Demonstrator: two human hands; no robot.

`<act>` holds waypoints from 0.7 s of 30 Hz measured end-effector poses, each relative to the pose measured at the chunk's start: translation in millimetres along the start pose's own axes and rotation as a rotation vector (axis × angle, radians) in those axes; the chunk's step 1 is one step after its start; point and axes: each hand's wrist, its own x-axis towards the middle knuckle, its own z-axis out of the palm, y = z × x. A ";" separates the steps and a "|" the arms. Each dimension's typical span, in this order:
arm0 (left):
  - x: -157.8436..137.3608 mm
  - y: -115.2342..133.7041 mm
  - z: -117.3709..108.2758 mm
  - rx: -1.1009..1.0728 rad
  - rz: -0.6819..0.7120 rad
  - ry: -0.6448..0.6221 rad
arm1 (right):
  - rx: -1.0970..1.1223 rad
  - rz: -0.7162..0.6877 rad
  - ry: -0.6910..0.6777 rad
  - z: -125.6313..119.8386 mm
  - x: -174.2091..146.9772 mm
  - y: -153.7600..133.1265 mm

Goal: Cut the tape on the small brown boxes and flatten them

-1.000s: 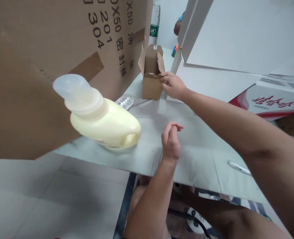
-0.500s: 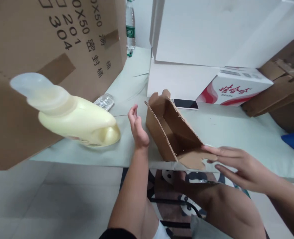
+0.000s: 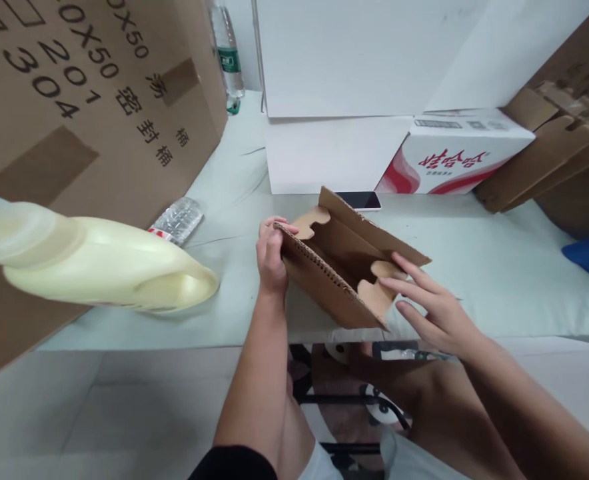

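Note:
A small brown cardboard box (image 3: pixel 324 287) with an open top and torn-looking edges sits at the front of the table, tilted slightly. My left hand (image 3: pixel 273 257) grips its left end, fingers curled over the rim beside a curved flap. At the box's right end, my right hand (image 3: pixel 432 303) has its fingers stretched out and apart, the fingertips touching the notched flap (image 3: pixel 374 293) there. To the left stands a pale yellow bottle (image 3: pixel 119 263) with a translucent cap, partly cut off by the frame.
A phone (image 3: pixel 358 201) lies behind the box, before a white carton (image 3: pixel 457 157) with red print. A large cardboard carton (image 3: pixel 99 153) fills the left. A water bottle (image 3: pixel 228 57) and a crumpled clear plastic bottle (image 3: pixel 178 220) are nearby; brown cardboard (image 3: pixel 549 160) is at right.
My left hand has closed on the box's left end. The box has turned, and its right-end flap has folded inward under my right fingers. The view has shifted right.

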 end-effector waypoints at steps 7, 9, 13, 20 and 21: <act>2.7 -5.5 -1.7 0.080 0.030 -0.067 | -0.053 0.099 0.502 42.9 17.1 12.2; 2.0 -5.8 -1.0 0.107 0.028 -0.066 | 0.078 0.129 0.512 50.9 15.2 17.7; -1.9 -5.6 1.8 0.159 0.082 -0.033 | 0.306 0.138 0.355 55.2 10.2 21.7; -22.1 0.9 4.8 0.490 0.297 -0.168 | 0.359 0.056 0.361 35.2 -6.3 4.9; -26.2 1.4 5.6 0.522 0.315 -0.203 | 0.373 0.050 0.361 32.5 -10.6 3.5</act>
